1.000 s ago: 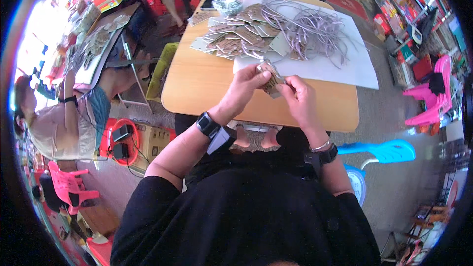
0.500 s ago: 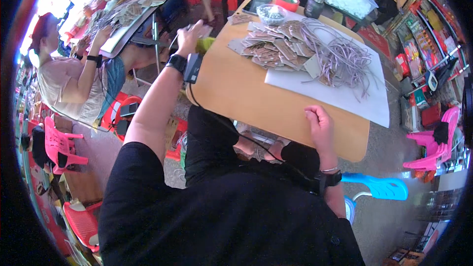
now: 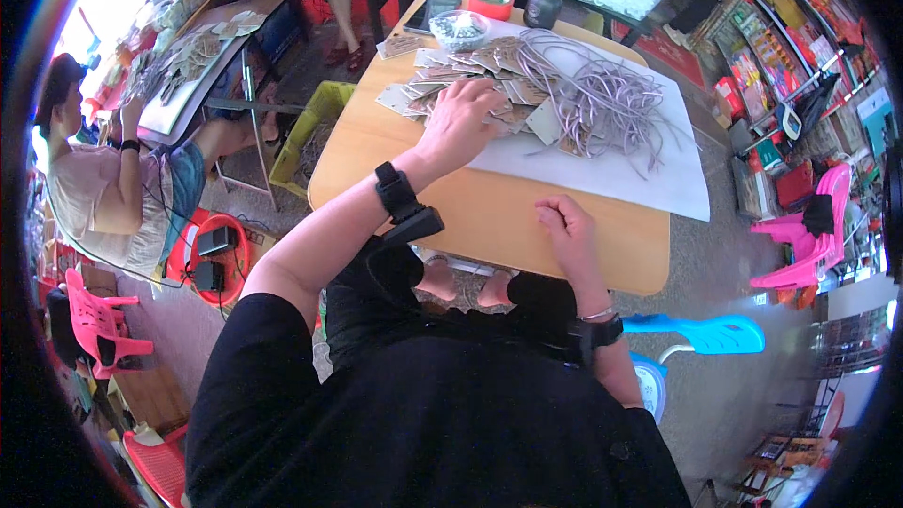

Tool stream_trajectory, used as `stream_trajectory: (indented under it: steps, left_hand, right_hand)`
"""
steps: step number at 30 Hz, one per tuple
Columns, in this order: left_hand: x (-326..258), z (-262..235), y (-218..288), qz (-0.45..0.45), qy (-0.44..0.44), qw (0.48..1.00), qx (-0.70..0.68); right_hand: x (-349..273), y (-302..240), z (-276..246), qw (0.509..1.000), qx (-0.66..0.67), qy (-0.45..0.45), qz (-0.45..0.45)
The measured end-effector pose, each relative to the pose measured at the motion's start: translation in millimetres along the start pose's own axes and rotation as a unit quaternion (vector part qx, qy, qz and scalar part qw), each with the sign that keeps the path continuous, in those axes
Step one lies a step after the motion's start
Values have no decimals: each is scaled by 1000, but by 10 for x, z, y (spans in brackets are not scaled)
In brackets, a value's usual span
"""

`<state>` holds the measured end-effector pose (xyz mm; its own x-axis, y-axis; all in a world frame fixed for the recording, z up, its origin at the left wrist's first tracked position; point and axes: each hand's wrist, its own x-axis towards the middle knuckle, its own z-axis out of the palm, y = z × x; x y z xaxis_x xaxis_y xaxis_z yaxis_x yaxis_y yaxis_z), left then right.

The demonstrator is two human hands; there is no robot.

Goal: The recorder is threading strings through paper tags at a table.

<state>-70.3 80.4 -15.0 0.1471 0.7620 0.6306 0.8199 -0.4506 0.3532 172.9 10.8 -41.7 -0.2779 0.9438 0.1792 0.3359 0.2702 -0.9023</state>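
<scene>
My left hand (image 3: 461, 124) reaches over the pile of flat grey-brown cards (image 3: 503, 61), fingers spread and bent down onto them; no card is lifted. My right hand (image 3: 570, 233) rests closed near the table's front edge, thumb against the curled fingers; what it may hold is hidden. Beside the pile lies a tangle of thin greyish-purple cords (image 3: 602, 99) on a white sheet (image 3: 682, 169). A clear bowl (image 3: 460, 30) of small silvery pieces stands behind the cards.
On the wooden table (image 3: 376, 160) are a phone (image 3: 433, 13), a red tape roll (image 3: 491, 3) and a dark bottle (image 3: 544, 5). A yellow crate (image 3: 310, 136) stands left of the table. Another person (image 3: 103, 179) sits at the left. A blue stool (image 3: 724, 334) is at the right.
My left hand has come from beyond the table's left edge onto the card pile. My right hand stays closed near the front edge. The view has shifted, showing the yellow crate more fully.
</scene>
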Motion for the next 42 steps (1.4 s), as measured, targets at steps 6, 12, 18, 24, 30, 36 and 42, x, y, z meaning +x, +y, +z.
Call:
stream_trajectory:
  steps: [6,12,18,24,30,36,42]
  left_hand:
    - [90,16,-34,17,-39,997,72]
    - [-75,-180,-81,-1,55,997,60]
    - [27,-96,280,88,35,995,7]
    - [237,493,358,-28,-53,996,63]
    - [305,669,347,-48,-68,996,43]
    - [434,710,488,-93,-97,986,102]
    - [400,466,387,-167,-33,985,-38]
  right_hand:
    - [-17,8,-6,1000,11,-6,-9]
    - [20,1,-21,999,-1,-2,-34]
    - [12,-117,-91,1000,-24,-16,-6]
    - [-20,-64,-13,999,-5,-19,-30]
    - [-13,23,-36,999,-10,-11,-46]
    - [30,-7,-40,999,-9,-22,-32]
    - [-7,-25,-86,999,-7,-7,-45]
